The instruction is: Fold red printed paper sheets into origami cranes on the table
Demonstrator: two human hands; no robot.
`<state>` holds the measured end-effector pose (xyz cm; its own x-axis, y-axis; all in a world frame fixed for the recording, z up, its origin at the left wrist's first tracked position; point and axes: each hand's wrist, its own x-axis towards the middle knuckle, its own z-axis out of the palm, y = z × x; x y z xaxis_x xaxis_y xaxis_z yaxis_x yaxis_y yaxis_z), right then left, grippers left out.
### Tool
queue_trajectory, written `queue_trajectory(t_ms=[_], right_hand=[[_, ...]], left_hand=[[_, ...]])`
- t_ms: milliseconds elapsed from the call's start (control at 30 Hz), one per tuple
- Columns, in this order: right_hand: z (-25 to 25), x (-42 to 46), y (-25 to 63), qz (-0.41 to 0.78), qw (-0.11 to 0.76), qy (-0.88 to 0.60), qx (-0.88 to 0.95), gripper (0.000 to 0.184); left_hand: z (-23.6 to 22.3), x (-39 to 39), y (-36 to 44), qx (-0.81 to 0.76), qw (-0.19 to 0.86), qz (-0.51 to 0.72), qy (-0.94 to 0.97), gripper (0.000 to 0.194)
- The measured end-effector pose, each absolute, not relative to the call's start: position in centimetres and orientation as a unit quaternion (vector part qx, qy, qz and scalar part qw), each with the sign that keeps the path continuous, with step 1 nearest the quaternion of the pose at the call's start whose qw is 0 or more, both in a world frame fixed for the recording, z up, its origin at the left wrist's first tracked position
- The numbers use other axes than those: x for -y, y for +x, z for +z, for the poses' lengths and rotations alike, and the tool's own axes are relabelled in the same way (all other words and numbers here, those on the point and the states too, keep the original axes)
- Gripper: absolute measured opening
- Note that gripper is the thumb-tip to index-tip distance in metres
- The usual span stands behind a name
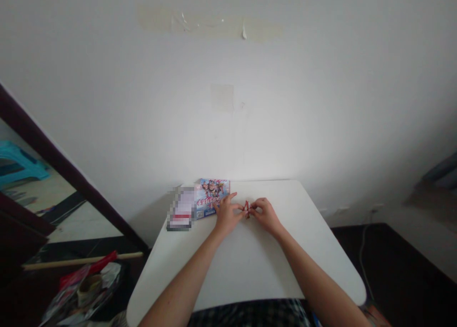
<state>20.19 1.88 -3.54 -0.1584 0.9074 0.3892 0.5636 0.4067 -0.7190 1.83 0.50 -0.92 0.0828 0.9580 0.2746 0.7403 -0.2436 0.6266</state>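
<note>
Between my two hands, over the middle of the white table, is a small red and white piece point(247, 208), perhaps folded paper or a wrapper; it is too small to name surely. My left hand point(227, 213) pinches its left side with thumb and a finger, the other fingers stretched toward the back. On its right side, my right hand point(264, 213) pinches it with the fingers curled in. A colourful printed booklet or box point(213, 196) with cartoon figures lies just left of my left hand, partly covered by its fingers.
Left of the booklet a blurred-out flat object point(183, 208) lies on the white table point(246, 279). The wall point(228, 141) rises behind the table's far edge. On the floor at left are a bag of items point(89, 289) and a mirror-like panel reflecting a blue stool point(21, 163).
</note>
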Motion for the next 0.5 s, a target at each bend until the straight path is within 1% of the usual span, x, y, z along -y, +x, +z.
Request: queue_trajectory(t_ms=[67, 133, 200, 333, 500], right_hand=[[-3.57, -1.99, 20.26, 0.219, 0.416, -0.508, 0.722, 0.005], [-3.49, -2.02, 20.36, 0.232, 0.418, -0.505, 0.719, 0.01], [-3.36, -2.0, 20.46, 0.241, 0.414, -0.495, 0.724, 0.013], [-3.23, -1.96, 20.5, 0.243, 0.384, -0.481, 0.75, 0.014], [-3.45, -2.06, 20.28, 0.222, 0.374, -0.494, 0.752, 0.019]], left_hand=[[-0.95, -0.55, 1.82, -0.589, 0.161, 0.338, 0.716, 0.002], [-1.07, -0.64, 1.73, -0.59, 0.156, 0.347, 0.713, 0.001], [-1.28, -0.78, 1.57, -0.591, 0.152, 0.357, 0.707, 0.003], [-1.65, -1.09, 1.28, -0.589, 0.15, 0.376, 0.7, 0.004], [-1.39, -0.96, 1.51, -0.59, 0.156, 0.359, 0.706, 0.007]])
